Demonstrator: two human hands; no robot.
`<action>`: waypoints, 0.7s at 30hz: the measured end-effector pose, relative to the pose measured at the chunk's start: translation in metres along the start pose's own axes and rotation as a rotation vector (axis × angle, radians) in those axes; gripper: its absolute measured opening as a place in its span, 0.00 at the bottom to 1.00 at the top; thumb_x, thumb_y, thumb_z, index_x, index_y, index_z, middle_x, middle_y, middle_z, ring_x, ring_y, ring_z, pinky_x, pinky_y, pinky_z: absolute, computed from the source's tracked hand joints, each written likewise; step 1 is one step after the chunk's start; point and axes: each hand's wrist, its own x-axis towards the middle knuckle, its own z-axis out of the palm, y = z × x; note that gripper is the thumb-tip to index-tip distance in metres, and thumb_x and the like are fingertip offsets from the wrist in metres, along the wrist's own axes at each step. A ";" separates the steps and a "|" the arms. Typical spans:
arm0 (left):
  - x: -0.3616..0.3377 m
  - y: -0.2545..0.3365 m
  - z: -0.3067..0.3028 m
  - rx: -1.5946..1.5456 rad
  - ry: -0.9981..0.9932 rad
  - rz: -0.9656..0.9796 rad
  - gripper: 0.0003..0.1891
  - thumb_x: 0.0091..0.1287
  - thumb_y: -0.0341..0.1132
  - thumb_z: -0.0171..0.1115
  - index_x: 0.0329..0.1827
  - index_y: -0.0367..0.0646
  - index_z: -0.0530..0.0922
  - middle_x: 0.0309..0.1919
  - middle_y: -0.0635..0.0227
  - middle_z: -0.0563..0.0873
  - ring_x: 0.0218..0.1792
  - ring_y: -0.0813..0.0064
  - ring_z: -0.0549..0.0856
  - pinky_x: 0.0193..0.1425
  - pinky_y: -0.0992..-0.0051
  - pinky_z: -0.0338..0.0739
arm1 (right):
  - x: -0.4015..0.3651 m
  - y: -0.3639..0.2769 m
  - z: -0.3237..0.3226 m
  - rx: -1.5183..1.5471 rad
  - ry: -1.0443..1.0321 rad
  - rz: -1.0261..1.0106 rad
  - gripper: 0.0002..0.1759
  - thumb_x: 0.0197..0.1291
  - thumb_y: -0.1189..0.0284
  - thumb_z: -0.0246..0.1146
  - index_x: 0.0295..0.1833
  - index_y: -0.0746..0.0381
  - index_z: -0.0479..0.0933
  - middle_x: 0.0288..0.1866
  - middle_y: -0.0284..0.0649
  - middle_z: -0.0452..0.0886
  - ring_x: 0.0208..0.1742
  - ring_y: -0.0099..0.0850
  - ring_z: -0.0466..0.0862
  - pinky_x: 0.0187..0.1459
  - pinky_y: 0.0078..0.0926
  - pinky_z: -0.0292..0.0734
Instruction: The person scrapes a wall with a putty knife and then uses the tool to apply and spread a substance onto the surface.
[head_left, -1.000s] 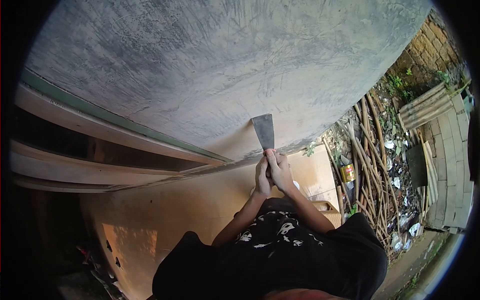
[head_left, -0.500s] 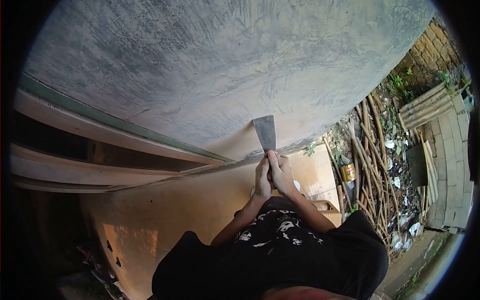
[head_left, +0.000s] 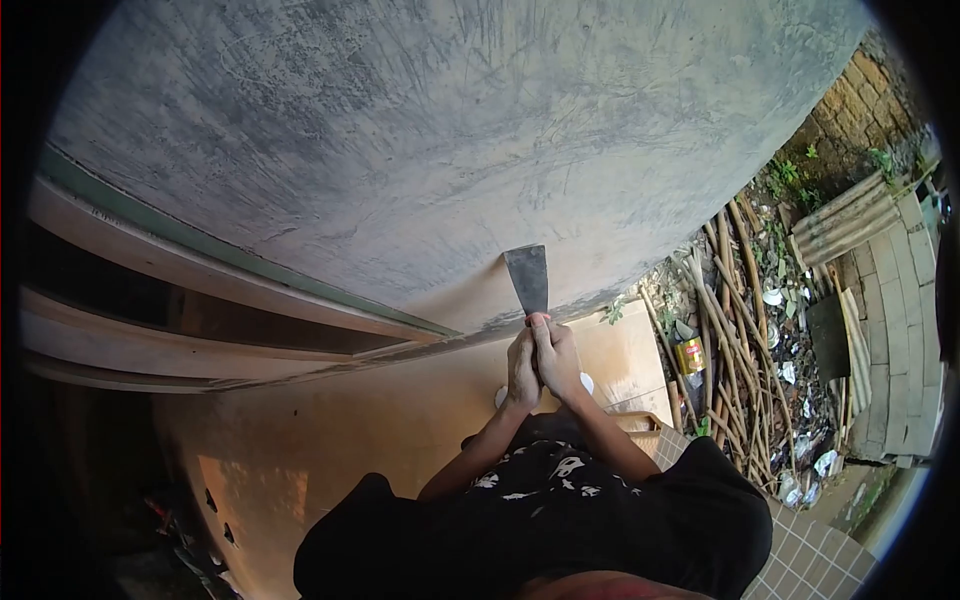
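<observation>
Both of my hands are wrapped around the handle of a scraper (head_left: 528,278), one beside the other, with the thumbs up near the blade. My left hand (head_left: 521,370) closes on it from the left. From the right, my right hand (head_left: 557,360) presses against it, thumb along the top. The handle is mostly hidden by the fingers. The scraper's wide grey blade points away from me, its far edge at the scratched grey-white wall (head_left: 420,150); a shadow falls on the wall left of the blade.
A window frame with a green edge (head_left: 250,268) runs along the left. Below me lies a tan floor (head_left: 390,420). To the right are a brown plastic basket (head_left: 645,432), a pile of sticks (head_left: 745,330), a yellow can (head_left: 690,356), litter and a corrugated sheet (head_left: 840,222).
The scraper and both hands have shifted slightly down and toward me. The grip is unchanged, and the view has tilted a little.
</observation>
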 end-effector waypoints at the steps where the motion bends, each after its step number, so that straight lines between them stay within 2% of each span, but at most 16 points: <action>1: 0.002 0.004 0.001 0.077 0.025 0.029 0.21 0.76 0.44 0.39 0.56 0.36 0.73 0.46 0.69 0.78 0.48 0.80 0.77 0.53 0.80 0.70 | 0.005 0.000 0.003 0.008 0.006 -0.042 0.26 0.69 0.60 0.53 0.27 0.73 0.72 0.19 0.47 0.72 0.22 0.29 0.70 0.28 0.32 0.66; 2: 0.004 0.006 0.000 0.078 0.029 0.035 0.21 0.76 0.44 0.39 0.56 0.36 0.73 0.46 0.69 0.78 0.48 0.80 0.77 0.53 0.80 0.70 | 0.005 0.002 0.004 0.011 0.000 -0.044 0.26 0.69 0.60 0.53 0.27 0.73 0.72 0.19 0.47 0.72 0.22 0.29 0.70 0.28 0.32 0.66; 4: 0.021 0.014 -0.002 0.026 -0.136 0.070 0.21 0.76 0.44 0.39 0.56 0.36 0.72 0.47 0.69 0.78 0.48 0.80 0.76 0.54 0.80 0.70 | 0.017 -0.035 0.005 -0.023 0.031 -0.209 0.26 0.69 0.60 0.53 0.27 0.73 0.73 0.20 0.48 0.74 0.23 0.29 0.70 0.29 0.31 0.67; 5: 0.027 0.018 -0.001 -0.039 -0.212 0.098 0.21 0.76 0.44 0.40 0.55 0.36 0.73 0.45 0.69 0.78 0.47 0.80 0.76 0.53 0.80 0.69 | 0.019 -0.054 0.003 -0.008 -0.001 -0.180 0.25 0.69 0.60 0.53 0.28 0.72 0.74 0.20 0.49 0.74 0.23 0.30 0.70 0.29 0.30 0.68; 6: 0.013 0.018 0.004 -0.041 -0.204 0.094 0.21 0.76 0.44 0.40 0.55 0.36 0.73 0.45 0.69 0.78 0.47 0.80 0.76 0.53 0.80 0.69 | 0.009 -0.041 0.002 -0.010 -0.006 -0.172 0.25 0.69 0.60 0.53 0.28 0.72 0.74 0.20 0.49 0.74 0.23 0.30 0.70 0.29 0.30 0.68; 8: 0.006 0.022 0.022 0.117 0.060 0.115 0.20 0.76 0.44 0.40 0.52 0.36 0.74 0.41 0.71 0.78 0.43 0.81 0.76 0.47 0.80 0.70 | 0.010 -0.006 0.002 0.006 0.008 -0.152 0.24 0.69 0.61 0.53 0.29 0.72 0.74 0.20 0.50 0.74 0.23 0.33 0.70 0.29 0.30 0.67; 10: 0.013 0.026 0.017 0.190 0.071 0.112 0.20 0.77 0.44 0.39 0.52 0.37 0.74 0.40 0.71 0.78 0.42 0.82 0.76 0.46 0.80 0.70 | 0.010 -0.019 0.002 0.004 -0.004 -0.082 0.24 0.69 0.61 0.53 0.29 0.72 0.73 0.18 0.48 0.71 0.22 0.30 0.69 0.29 0.30 0.67; 12: 0.027 0.038 0.011 0.062 -0.170 0.041 0.21 0.76 0.45 0.38 0.55 0.36 0.73 0.43 0.70 0.78 0.45 0.81 0.76 0.50 0.81 0.70 | 0.022 -0.058 0.002 -0.065 -0.018 -0.189 0.24 0.72 0.62 0.50 0.34 0.74 0.75 0.23 0.38 0.75 0.29 0.22 0.72 0.34 0.25 0.70; 13: 0.011 0.032 0.010 0.056 -0.153 0.021 0.21 0.76 0.45 0.38 0.55 0.36 0.73 0.43 0.70 0.78 0.45 0.81 0.76 0.50 0.81 0.70 | 0.027 -0.069 0.010 0.044 0.040 -0.250 0.27 0.70 0.60 0.51 0.26 0.73 0.72 0.14 0.38 0.66 0.21 0.20 0.64 0.24 0.29 0.63; 16: 0.007 0.024 0.015 0.059 -0.007 0.002 0.20 0.76 0.44 0.41 0.55 0.36 0.73 0.43 0.71 0.78 0.44 0.82 0.76 0.48 0.82 0.70 | 0.011 -0.013 0.002 0.037 0.014 -0.151 0.27 0.71 0.60 0.51 0.26 0.73 0.71 0.14 0.37 0.66 0.21 0.20 0.64 0.23 0.29 0.61; 17: 0.006 0.021 0.015 0.090 0.010 0.015 0.20 0.76 0.44 0.41 0.55 0.36 0.73 0.42 0.71 0.78 0.43 0.83 0.76 0.47 0.82 0.70 | 0.007 -0.014 0.002 0.071 0.013 -0.080 0.28 0.71 0.60 0.51 0.25 0.73 0.70 0.14 0.37 0.66 0.21 0.20 0.62 0.23 0.28 0.60; 21: 0.006 0.018 0.016 0.070 0.017 -0.039 0.21 0.76 0.45 0.39 0.55 0.38 0.74 0.42 0.72 0.78 0.43 0.83 0.76 0.47 0.82 0.70 | 0.011 -0.020 -0.004 0.078 -0.010 -0.082 0.28 0.71 0.60 0.51 0.24 0.72 0.70 0.14 0.36 0.67 0.21 0.20 0.63 0.23 0.28 0.61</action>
